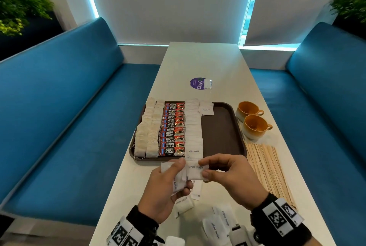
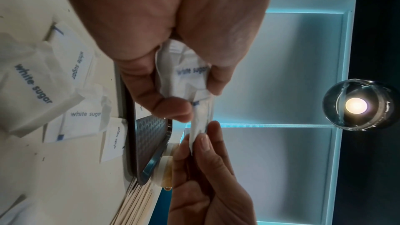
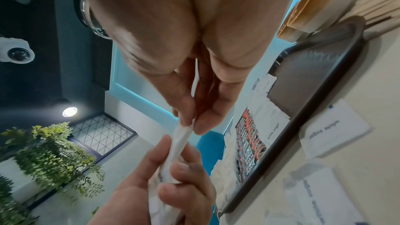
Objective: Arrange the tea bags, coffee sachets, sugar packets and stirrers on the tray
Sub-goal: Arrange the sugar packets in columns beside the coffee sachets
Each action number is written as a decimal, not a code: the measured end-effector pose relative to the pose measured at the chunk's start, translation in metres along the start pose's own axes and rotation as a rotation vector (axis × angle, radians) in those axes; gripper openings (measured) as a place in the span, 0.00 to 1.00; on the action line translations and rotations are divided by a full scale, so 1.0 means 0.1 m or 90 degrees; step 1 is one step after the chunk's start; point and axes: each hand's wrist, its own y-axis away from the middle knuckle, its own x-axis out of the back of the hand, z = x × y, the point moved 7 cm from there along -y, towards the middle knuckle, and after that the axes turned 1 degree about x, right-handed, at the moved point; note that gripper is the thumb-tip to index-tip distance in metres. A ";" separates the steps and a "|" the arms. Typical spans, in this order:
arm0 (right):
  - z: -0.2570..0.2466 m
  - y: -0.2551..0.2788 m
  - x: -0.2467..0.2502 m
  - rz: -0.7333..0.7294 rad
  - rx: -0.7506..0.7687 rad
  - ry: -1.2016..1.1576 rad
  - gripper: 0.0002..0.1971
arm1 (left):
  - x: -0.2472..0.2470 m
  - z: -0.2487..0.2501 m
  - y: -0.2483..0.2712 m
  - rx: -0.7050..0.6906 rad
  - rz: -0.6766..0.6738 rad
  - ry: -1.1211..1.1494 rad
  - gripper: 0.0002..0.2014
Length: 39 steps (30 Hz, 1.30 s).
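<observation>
Blue benches (image 1: pixel 65 111) flank a long white table (image 1: pixel 198 61) with blinds behind it. On the table sits a brown tray (image 1: pixel 219 129) – from its left side: two rows of tea bags (image 1: pixel 147 130), one row of coffee sachets (image 1: pixel 173 129), one row of sugar packets (image 1: pixel 193 127), plus a single sugar packet (image 1: pixel 206 108) at the far edge; the right part of the tray is bare. Stirrers (image 1: pixel 271 170) lie in a bundle on the table just right of the tray, near two orange cups (image 1: pixel 251 119). Left hand (image 1: pixel 168 188) – fingers curled round a bunch of sugar packets (image 1: pixel 178 182), thumb on top. Right hand (image 1: pixel 229 178) pinches one packet (image 1: pixel 195 170) from that bunch between thumb and forefinger, above the table just short of the tray's near edge. Loose sugar packets (image 1: pixel 219 224) lie on the table below the hands. A purple sticker (image 1: pixel 197 83) lies beyond the tray
</observation>
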 end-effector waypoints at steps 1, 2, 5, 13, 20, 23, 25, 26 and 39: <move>0.02 -0.02 0.01 0.006 -0.005 -0.005 0.10 | 0.01 -0.01 -0.01 0.007 0.009 0.007 0.17; 0.03 -0.05 0.04 0.015 -0.013 -0.010 0.10 | 0.03 -0.02 -0.03 0.013 0.020 0.016 0.18; 0.09 -0.24 0.19 0.060 -0.049 -0.045 0.10 | 0.10 -0.04 -0.08 0.033 0.036 0.038 0.21; 0.32 -1.46 0.78 0.202 -0.120 -0.100 0.05 | 0.17 -0.05 -0.23 0.101 0.025 0.051 0.14; 0.93 -2.32 0.90 0.220 -0.233 -0.054 0.09 | 0.24 -0.05 -0.44 0.145 0.040 0.063 0.12; 0.99 -2.54 0.92 0.231 -0.239 0.016 0.11 | 0.27 -0.08 -0.53 0.172 0.030 0.065 0.11; 0.98 -2.65 0.92 0.228 -0.232 0.073 0.12 | 0.28 -0.07 -0.58 0.188 0.019 0.052 0.13; 0.96 -2.69 0.93 0.222 -0.224 0.108 0.11 | 0.29 -0.07 -0.61 0.192 0.011 0.042 0.14; 0.82 -2.80 0.95 0.186 -0.175 0.429 0.03 | 0.42 -0.18 -0.74 0.194 -0.034 0.012 0.38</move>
